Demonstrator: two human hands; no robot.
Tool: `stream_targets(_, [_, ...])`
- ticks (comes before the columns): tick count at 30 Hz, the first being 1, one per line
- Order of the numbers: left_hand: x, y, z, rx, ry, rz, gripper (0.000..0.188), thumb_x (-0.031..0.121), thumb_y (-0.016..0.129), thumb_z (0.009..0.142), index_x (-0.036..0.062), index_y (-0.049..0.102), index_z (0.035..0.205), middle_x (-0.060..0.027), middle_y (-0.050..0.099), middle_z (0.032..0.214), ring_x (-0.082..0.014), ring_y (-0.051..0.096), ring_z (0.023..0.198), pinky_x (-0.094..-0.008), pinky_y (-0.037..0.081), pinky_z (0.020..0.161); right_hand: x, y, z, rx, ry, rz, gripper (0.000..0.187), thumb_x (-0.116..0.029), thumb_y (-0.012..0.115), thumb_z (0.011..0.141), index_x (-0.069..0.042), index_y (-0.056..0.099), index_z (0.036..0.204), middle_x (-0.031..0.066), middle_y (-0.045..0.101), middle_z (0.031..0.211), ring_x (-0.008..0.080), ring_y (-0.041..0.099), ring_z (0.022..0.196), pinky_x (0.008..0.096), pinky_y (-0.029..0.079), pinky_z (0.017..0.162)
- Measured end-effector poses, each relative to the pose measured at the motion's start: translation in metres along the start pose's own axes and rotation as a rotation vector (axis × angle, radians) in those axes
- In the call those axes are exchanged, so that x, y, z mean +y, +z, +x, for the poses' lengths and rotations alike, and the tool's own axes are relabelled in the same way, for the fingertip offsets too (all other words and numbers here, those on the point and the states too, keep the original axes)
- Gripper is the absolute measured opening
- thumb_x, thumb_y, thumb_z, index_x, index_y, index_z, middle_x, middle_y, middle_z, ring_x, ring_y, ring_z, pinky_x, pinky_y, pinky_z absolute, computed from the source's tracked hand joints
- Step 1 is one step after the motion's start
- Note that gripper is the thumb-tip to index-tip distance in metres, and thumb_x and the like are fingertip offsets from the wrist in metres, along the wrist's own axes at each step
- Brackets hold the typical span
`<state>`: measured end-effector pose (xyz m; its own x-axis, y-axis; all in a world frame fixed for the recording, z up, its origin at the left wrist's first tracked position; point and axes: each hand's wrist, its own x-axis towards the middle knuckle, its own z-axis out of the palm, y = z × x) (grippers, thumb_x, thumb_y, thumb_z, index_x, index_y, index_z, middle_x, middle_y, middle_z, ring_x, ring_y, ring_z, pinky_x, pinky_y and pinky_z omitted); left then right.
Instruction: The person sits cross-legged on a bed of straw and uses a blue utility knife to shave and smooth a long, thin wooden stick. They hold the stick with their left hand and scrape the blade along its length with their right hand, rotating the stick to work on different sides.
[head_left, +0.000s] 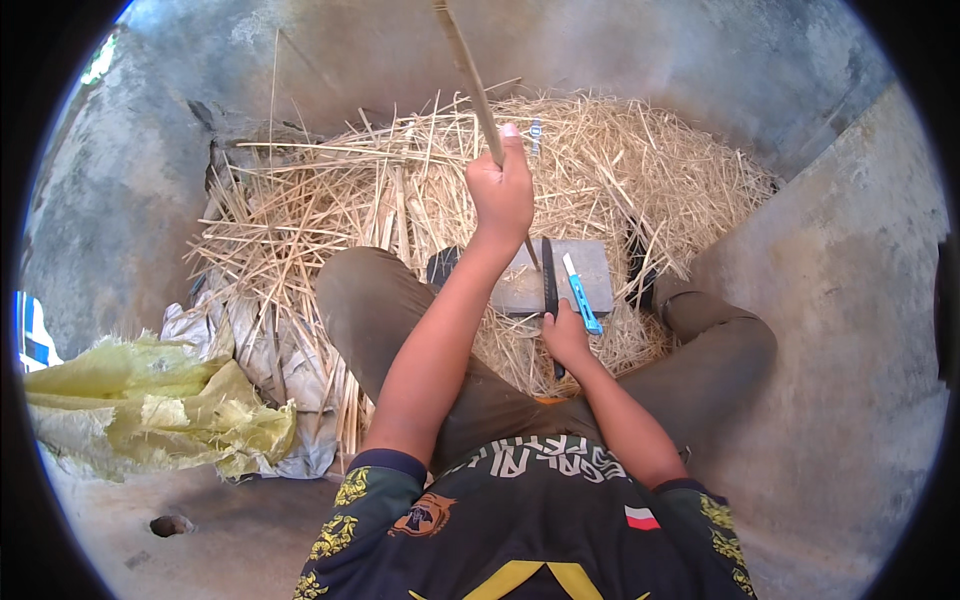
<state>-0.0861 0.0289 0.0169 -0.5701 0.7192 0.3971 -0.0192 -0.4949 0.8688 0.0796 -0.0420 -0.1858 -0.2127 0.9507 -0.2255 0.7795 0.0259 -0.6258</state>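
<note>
My left hand [500,190] is raised in front of me, closed round a long thin bamboo stick [466,70]. The stick slants up past the top of the view; its lower end comes down near a grey block [520,290]. Low between my legs, my right hand [566,337] is closed on a long dark-bladed knife [549,275], whose blade points away from me over the block. Just right of the blade, a blue utility knife [577,295] lies on the block, its pale blade out, close to my right fingers.
Heaped bamboo strips and shavings [620,160] spread before me, with longer strips [290,230] at left. Torn yellow sacking [170,400] lies at the left. Grey walls [830,300] enclose the spot. A hole [172,525] is at lower left.
</note>
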Motion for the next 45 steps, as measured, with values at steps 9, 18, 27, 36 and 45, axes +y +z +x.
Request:
stream_targets(9, [0.007,0.007,0.003,0.091,-0.043,0.026,0.057,0.028,0.049,0.104,0.0109,0.035,0.052,0.0053,0.034,0.048,-0.0056,0.029,0.046,-0.0309,0.022,0.043,-0.026,-0.019,0.004,0.113,-0.056,0.018,0.026,-0.024,0.052,0.097,-0.002,0.047,0.109,0.0268,0.066,0.085,0.0467,0.066,0.08,0.0563,0.051,0.071])
stream_targets(18, [0.006,0.002,0.004,0.155,-0.018,0.106,0.056,0.029,0.047,0.105,0.0107,0.034,0.054,0.0054,0.033,0.049,-0.0057,0.029,0.046,-0.0311,0.024,0.044,-0.049,-0.035,-0.003,0.359,-0.076,0.245,0.032,-0.026,0.051,0.098,-0.002,0.047,0.118,0.0267,0.065,0.077,0.0465,0.065,0.075,0.0544,0.051,0.065])
stream_targets(27, [0.019,0.004,0.002,0.258,0.045,0.239,0.057,0.032,0.043,0.106,0.0092,0.034,0.055,0.004,0.033,0.048,-0.0071,0.03,0.046,-0.0323,0.025,0.044,-0.035,-0.013,0.003,0.323,0.037,0.035,0.026,-0.024,0.047,0.1,-0.001,0.045,0.113,0.03,0.064,0.08,0.0488,0.063,0.074,0.0575,0.047,0.065])
stream_targets(36, [0.022,0.006,0.002,0.256,0.032,0.281,0.057,0.033,0.042,0.107,0.009,0.034,0.055,0.0038,0.032,0.048,-0.0076,0.029,0.046,-0.0329,0.024,0.044,-0.024,-0.005,0.002,0.091,0.053,-0.136,0.021,-0.021,0.047,0.099,-0.003,0.044,0.109,0.0251,0.068,0.082,0.0463,0.067,0.078,0.0556,0.051,0.069])
stream_targets(45, [0.018,0.006,-0.002,0.23,0.044,0.201,0.057,0.036,0.043,0.106,0.0143,0.031,0.055,0.0067,0.03,0.048,-0.0048,0.026,0.045,-0.0289,0.02,0.043,-0.003,0.008,0.001,-0.09,0.189,-0.144,0.032,-0.027,0.054,0.095,0.0,0.053,0.113,0.0261,0.067,0.102,0.0435,0.065,0.099,0.0531,0.05,0.087])
